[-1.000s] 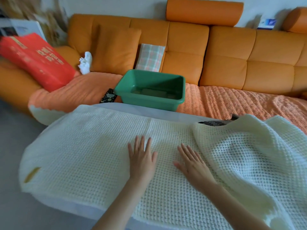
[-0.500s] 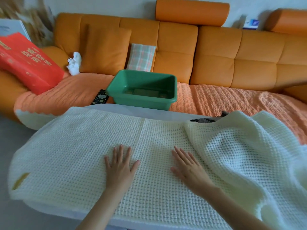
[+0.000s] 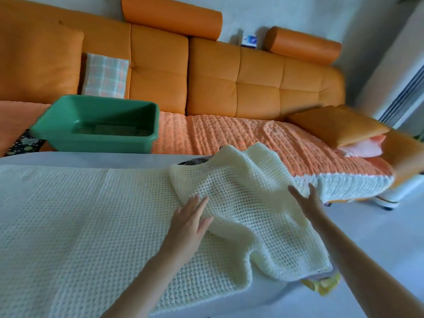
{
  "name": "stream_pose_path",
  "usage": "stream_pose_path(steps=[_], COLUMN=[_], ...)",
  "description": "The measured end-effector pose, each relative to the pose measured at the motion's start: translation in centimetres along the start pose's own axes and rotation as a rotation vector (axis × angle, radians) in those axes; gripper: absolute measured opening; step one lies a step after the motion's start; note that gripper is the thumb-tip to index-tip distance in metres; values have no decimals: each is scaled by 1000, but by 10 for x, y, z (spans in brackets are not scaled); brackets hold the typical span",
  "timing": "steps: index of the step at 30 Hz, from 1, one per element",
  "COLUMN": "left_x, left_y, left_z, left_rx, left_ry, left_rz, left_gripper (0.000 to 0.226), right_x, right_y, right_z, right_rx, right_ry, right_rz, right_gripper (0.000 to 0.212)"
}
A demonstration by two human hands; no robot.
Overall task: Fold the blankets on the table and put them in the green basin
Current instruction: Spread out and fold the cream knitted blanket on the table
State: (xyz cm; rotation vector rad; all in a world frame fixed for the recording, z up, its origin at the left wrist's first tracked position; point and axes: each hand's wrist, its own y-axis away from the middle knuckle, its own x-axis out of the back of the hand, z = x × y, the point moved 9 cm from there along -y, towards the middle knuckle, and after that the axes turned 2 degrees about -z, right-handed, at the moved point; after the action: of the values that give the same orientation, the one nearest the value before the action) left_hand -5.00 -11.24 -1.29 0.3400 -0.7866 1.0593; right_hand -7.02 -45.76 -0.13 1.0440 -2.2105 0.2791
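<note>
Lying under left grip [image 3: 188, 223]: blanket [image 3: 68, 214] | bunched end beside right grip [image 3: 307, 201]

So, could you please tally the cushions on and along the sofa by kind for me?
Orange round bolsters: 2
Orange square cushions: 2
Plaid cushion: 1
Total: 5
The pink bundle under the right-hand square cushion is not counted, as its kind is unclear.

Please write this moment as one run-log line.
step: folding blanket, unfinished | left grip: flat on blanket | right grip: fingers straight, at bunched part | basin: on sofa
</note>
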Motion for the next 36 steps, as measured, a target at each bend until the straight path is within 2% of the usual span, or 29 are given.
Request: stream_pose_path(steps=[3,5,7,8,10,13,16,18,21,25,26,28,31,36], left_x=[-43,-69,-84,-84,-65,-27,-13,-15,-19,-2,2,10,13,12], left_y=[-16,-18,-13,-10,-10,-25,-44,-53,-59,-53,-50,-42,-33,-32], left_z=[54,62,52,46,39,22,21,24,14,10,9,2,-8,-10], left_rx=[-172,-116,21,80,130,227,278,287,327,279,261,259,282,274], left_ry=[-104,-167,-76,74,382,660,771,720,532,406,391,367,355,392], left_rz=[-150,-293,-417,-411,-246,56,141,137,197,338,363,391,404,363], left_gripper=[53,54,57,61,69,72,66,67,63,43,40,37,37,39], right_x=[0,0,-2,-3,-11,-50,-107,-127,-114,-44,-29,-15,-21,-42], right_y=[-10,-13,-10,-5,20,80,132,150,152,99,75,24,-23,-63], right_z=[10,8,-9,-23,-60,-105,-105,-95,-89,-76,-66,-34,11,32], right_rx=[-66,-65,7,71,219,460,696,725,663,471,399,189,-121,-297], right_ry=[-122,-119,-175,-166,-86,172,413,424,268,-33,-62,-97,-214,-402], right_rz=[-46,-46,-44,-20,17,-29,-166,-248,-237,-1,59,71,-29,-32], right_gripper=[84,79,51,36,23,31,30,29,32,20,23,44,78,90])
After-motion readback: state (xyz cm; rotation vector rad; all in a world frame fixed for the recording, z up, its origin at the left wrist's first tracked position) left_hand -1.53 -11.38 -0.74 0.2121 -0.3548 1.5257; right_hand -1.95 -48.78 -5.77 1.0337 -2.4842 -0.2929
